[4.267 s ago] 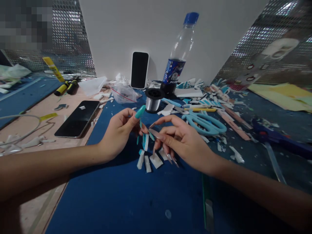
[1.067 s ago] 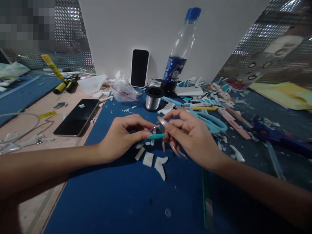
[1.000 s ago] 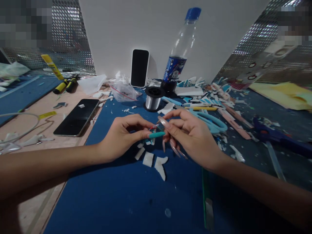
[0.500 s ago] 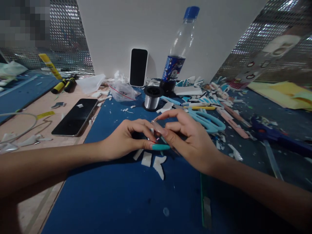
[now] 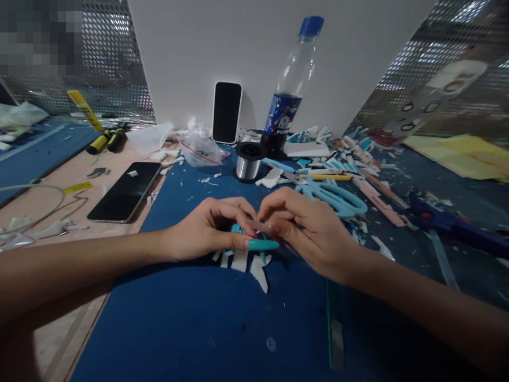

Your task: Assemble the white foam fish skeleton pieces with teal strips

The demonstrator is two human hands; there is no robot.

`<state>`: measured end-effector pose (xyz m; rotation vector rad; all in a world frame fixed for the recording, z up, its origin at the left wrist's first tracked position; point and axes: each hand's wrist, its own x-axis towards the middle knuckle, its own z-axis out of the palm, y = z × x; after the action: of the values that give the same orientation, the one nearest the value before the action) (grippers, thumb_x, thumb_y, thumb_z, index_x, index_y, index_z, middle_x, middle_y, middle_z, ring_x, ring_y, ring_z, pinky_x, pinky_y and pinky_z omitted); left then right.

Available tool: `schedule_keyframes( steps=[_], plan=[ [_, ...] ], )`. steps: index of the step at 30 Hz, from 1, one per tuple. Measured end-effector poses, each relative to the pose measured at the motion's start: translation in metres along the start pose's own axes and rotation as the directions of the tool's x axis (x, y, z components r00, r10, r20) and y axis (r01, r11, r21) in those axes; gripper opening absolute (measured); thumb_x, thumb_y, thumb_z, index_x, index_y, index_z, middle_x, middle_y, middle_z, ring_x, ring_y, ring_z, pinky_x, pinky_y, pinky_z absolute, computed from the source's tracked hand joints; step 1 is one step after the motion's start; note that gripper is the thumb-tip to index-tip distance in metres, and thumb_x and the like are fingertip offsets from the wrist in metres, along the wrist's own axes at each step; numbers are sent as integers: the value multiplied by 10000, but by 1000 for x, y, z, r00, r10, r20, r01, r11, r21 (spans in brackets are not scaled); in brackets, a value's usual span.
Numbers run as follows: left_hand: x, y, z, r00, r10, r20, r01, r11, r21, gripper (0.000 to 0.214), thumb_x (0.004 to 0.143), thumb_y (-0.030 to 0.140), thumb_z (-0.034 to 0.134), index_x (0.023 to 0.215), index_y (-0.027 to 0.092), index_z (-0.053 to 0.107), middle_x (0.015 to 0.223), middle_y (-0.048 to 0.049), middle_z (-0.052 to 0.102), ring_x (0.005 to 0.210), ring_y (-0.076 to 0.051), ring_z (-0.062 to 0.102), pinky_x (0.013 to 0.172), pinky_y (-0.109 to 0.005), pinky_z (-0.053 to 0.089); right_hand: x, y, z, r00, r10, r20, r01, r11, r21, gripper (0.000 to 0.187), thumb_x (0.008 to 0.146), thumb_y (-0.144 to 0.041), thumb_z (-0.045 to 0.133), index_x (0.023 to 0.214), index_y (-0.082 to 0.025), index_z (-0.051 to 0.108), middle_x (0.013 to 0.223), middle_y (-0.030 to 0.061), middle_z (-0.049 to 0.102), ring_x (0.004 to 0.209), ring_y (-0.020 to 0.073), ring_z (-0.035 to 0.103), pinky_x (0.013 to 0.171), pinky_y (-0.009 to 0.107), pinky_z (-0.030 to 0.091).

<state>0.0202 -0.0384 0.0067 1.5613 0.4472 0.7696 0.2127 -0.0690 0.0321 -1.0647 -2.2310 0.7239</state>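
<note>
My left hand (image 5: 217, 225) is closed in a pinch over the blue mat, around a small light-blue piece (image 5: 237, 229) that is mostly hidden by the fingers. A long, teal, nail-shaped tip (image 5: 263, 244) extends from the left thumb. My right hand (image 5: 308, 228) meets the left fingertips, its thumb and forefinger pinched together at the same spot. A long pale pink tip (image 5: 258, 226) extends from the right thumb. Whatever the right fingers grip is too small and covered to name. White cut scraps (image 5: 239, 261) lie on the mat just below the hands, one of them forked (image 5: 260, 276).
Behind the hands stand a wire spool (image 5: 248, 167), a Pepsi bottle (image 5: 282, 116) and an upright phone (image 5: 226, 112). Light-blue scissors (image 5: 338, 199) and a dark blue glue gun (image 5: 453, 220) lie right. Another phone (image 5: 125, 191) lies left. Scraps (image 5: 342, 154) pile at the back.
My right hand has dropped slightly, and its fingers have closed in on the left fingertips. More of the light-blue piece shows under the left fingers. The camera view has shifted a little.
</note>
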Motion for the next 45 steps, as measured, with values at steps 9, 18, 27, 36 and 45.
schedule_keyframes(
  steps=[9, 18, 27, 36, 45],
  plan=[
    [-1, 1, -3, 998, -34, 62, 34, 999, 6, 114, 686, 46, 682, 687, 159, 690, 800, -6, 588, 759, -84, 578, 732, -201, 479, -1, 5, -5, 972, -181, 153, 190, 980, -50, 66, 916, -276, 463, 878, -254, 512, 653, -35, 533, 501, 83, 449, 488, 204, 311],
    [2, 1, -5, 987, -134, 89, 153, 950, -272, 95, 690, 60, 688, 670, 153, 698, 832, -22, 654, 774, -98, 617, 714, -202, 500, 1, 6, -2, 997, -3, 72, -23, 935, 354, 98, 927, -301, 432, 879, -232, 481, 603, -46, 538, 507, 87, 565, 470, 171, 441],
    [3, 2, -7, 962, -193, 194, 184, 981, 64, 55, 686, 68, 680, 730, 101, 680, 808, -33, 647, 728, -84, 592, 685, -193, 482, 2, 2, -7, 935, -118, 334, 144, 988, -54, 90, 940, -192, 392, 879, -202, 458, 547, -72, 436, 413, 52, 400, 438, 172, 277],
    [3, 3, -3, 948, 36, 316, -89, 984, 156, 82, 687, 21, 677, 713, 94, 705, 747, -70, 699, 780, -130, 625, 749, -212, 491, 1, -7, -6, 898, 40, 438, 45, 982, -182, 186, 941, -222, 376, 769, -184, 436, 586, -26, 494, 468, 91, 445, 491, 218, 311],
    [5, 3, -10, 870, -59, 489, -22, 987, 159, 161, 756, 6, 593, 805, 103, 711, 835, -85, 696, 843, -139, 596, 765, -216, 477, 1, -14, -6, 885, 4, 465, 86, 981, -172, 182, 898, -119, 412, 730, -190, 417, 575, -31, 467, 444, 96, 406, 443, 237, 232]
  ],
)
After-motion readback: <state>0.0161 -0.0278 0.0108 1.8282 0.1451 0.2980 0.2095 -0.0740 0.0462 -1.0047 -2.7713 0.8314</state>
